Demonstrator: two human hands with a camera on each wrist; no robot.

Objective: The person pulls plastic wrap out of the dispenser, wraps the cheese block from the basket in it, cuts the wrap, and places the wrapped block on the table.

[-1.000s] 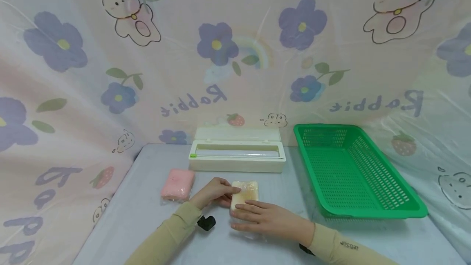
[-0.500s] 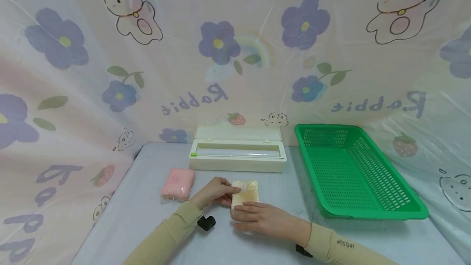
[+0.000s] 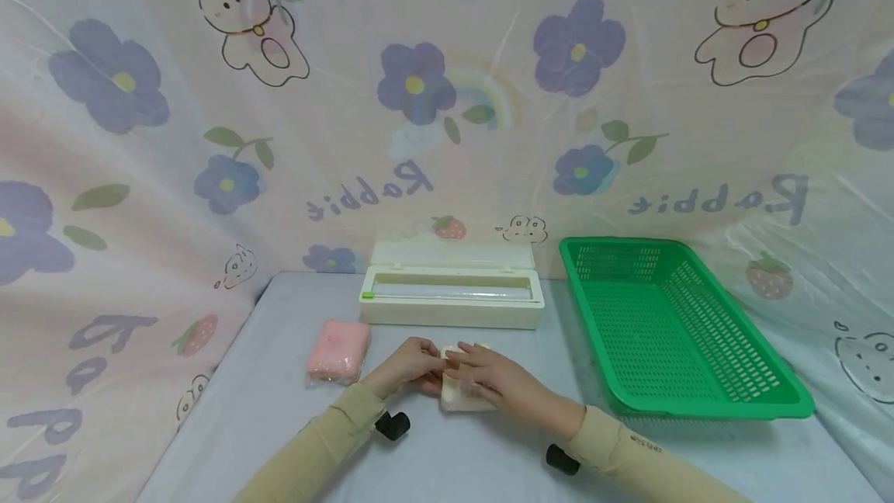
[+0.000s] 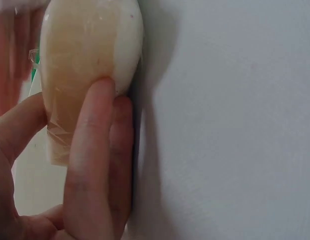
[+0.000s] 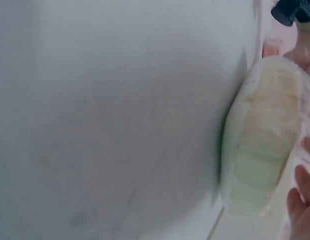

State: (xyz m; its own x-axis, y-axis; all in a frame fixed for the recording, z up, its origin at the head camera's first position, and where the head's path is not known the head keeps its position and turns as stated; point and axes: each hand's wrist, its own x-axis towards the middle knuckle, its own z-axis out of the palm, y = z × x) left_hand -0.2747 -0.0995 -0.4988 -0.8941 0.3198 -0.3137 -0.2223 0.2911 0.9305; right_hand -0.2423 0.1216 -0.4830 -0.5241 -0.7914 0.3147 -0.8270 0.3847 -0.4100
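A cream-coloured rounded block (image 3: 461, 400) in clear plastic film lies on the table, before the wearer. My left hand (image 3: 407, 365) grips its left end; in the left wrist view the thumb (image 4: 22, 122) is on one side and the fingers (image 4: 92, 145) on the other. My right hand (image 3: 513, 386) reaches over the block from the right, fingers nearly straight across its top. The right wrist view shows wrinkled film (image 5: 304, 102) along the block's upper side, close to the right fingertips (image 5: 305, 182). The right hand covers much of the block's top.
Left of the hands lies a pink block (image 3: 339, 349), also wrapped in clear film. Behind them stands a white cling film dispenser (image 3: 451, 315) with its lid raised. A green plastic basket (image 3: 705, 408) stands at right. A patterned curtain (image 3: 482, 154) backs the table.
My right hand has moved up and forward from the block's near edge onto its top, and film that trailed at the near edge no longer shows there. My left hand keeps its hold.
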